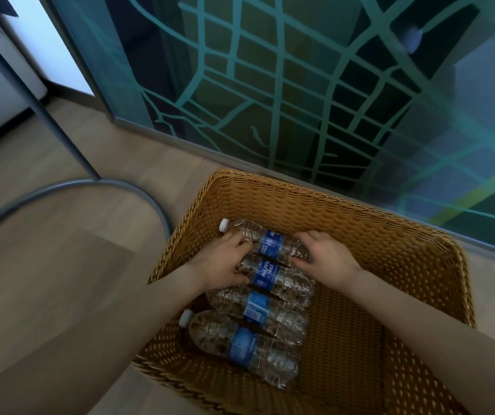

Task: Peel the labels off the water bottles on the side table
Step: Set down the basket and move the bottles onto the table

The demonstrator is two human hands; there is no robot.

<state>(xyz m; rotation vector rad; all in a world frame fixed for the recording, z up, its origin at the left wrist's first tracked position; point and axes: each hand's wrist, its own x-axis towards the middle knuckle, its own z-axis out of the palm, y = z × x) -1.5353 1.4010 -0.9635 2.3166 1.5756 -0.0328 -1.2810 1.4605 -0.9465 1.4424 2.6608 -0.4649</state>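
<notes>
Four water bottles lie side by side in the wicker basket [360, 223], all with their blue labels on, so we judge the peeling has not begun — we are at the pick-up step. Our left hand [222, 262] is curled over the neck ends of the two far bottles, fingers closed around them, while our right hand [327, 256] presses against their bases from the other side; together we grip the farthest bottle [258, 235] and the second bottle [273, 275] between both hands. The third bottle [258, 310] and the nearest bottle [246, 345] rest untouched closer to us. No tabletop is visible here, only the basket on the floor beside a round metal frame [84, 187].

Next, we think, the pair must be lifted clear without slipping — the ribbed plastic will likely flex under a squeeze — then set down so a label edge can be picked loose.
</notes>
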